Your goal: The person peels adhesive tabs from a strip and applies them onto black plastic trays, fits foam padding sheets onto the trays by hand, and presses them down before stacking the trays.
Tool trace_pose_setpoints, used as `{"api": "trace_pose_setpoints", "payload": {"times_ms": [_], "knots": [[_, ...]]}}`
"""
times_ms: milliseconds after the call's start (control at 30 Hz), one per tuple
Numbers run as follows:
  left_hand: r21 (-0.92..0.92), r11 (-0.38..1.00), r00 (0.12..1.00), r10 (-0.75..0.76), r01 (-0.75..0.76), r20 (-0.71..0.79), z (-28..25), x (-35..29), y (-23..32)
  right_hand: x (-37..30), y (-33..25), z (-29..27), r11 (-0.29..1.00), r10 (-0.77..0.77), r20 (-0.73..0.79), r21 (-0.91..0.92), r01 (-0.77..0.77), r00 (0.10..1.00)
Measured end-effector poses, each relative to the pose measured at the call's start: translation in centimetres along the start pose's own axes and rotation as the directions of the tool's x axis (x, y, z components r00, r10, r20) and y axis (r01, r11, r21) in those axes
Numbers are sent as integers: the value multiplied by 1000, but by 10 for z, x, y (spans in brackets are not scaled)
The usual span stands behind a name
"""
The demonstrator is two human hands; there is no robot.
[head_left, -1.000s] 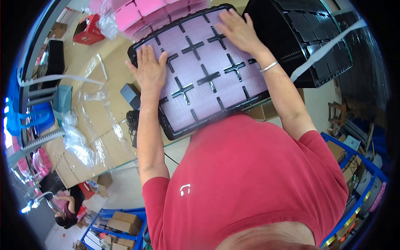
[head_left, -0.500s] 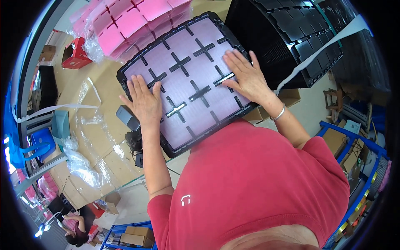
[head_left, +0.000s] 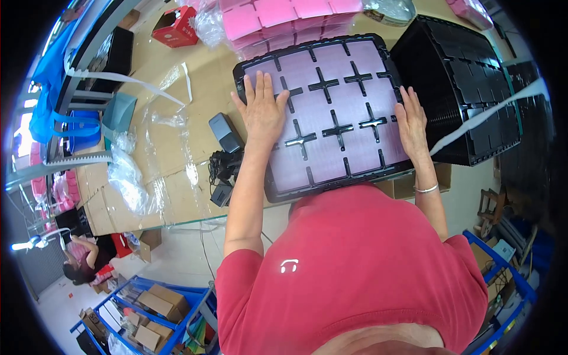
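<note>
A black plastic tray (head_left: 273, 190) with raised cross-shaped dividers lies on the work table in front of me. Pale pink sheet material (head_left: 319, 109) fills the spaces between its dividers. My left hand (head_left: 263, 115) rests flat on the tray's upper left part, fingers spread, holding nothing. Along the tray's right edge lies my right hand (head_left: 413, 121), its fingers stretched out and its thumb over the pink surface. A bracelet circles the right wrist.
A tall stack of black trays (head_left: 455, 89) stands to the right. Behind are pink foam pieces (head_left: 290, 18) in clear plastic and a red box (head_left: 174, 26). A dark grey device (head_left: 226, 131) and black cables (head_left: 225, 165) lie left of the tray. Someone sits at far left.
My right hand has slid off the pink surface to the tray's right edge. My left hand stays at the upper left. The view has turned, so the tray appears straighter.
</note>
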State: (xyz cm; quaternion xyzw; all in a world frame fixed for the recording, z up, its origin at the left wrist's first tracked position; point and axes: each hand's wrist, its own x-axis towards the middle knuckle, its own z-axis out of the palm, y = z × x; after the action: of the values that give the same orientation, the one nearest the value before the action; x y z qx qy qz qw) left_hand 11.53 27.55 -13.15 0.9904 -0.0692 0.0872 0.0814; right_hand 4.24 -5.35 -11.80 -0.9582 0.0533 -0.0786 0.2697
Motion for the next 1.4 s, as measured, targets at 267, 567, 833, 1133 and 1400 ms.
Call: {"api": "trace_pose_setpoints", "payload": {"times_ms": [267,567,833,1133,1400], "knots": [[132,991,991,8,-26,134,-8,38,3,6,3,2,989,25,-62,-147,-33,998],[234,963,980,-164,134,112,0,36,2,105,-44,25,908,-242,102,-327,262,965],[-29,980,971,-192,198,143,-19,23,-11,108,-28,21,953,-121,-25,-283,109,992],[-643,601,881,-322,474,348,-41,-36,-32,4,16,-13,846,393,171,319,-428,903],[-768,338,832,-336,544,441,-37,-37,-28,1,-10,-47,894,265,32,366,-258,964]]}}
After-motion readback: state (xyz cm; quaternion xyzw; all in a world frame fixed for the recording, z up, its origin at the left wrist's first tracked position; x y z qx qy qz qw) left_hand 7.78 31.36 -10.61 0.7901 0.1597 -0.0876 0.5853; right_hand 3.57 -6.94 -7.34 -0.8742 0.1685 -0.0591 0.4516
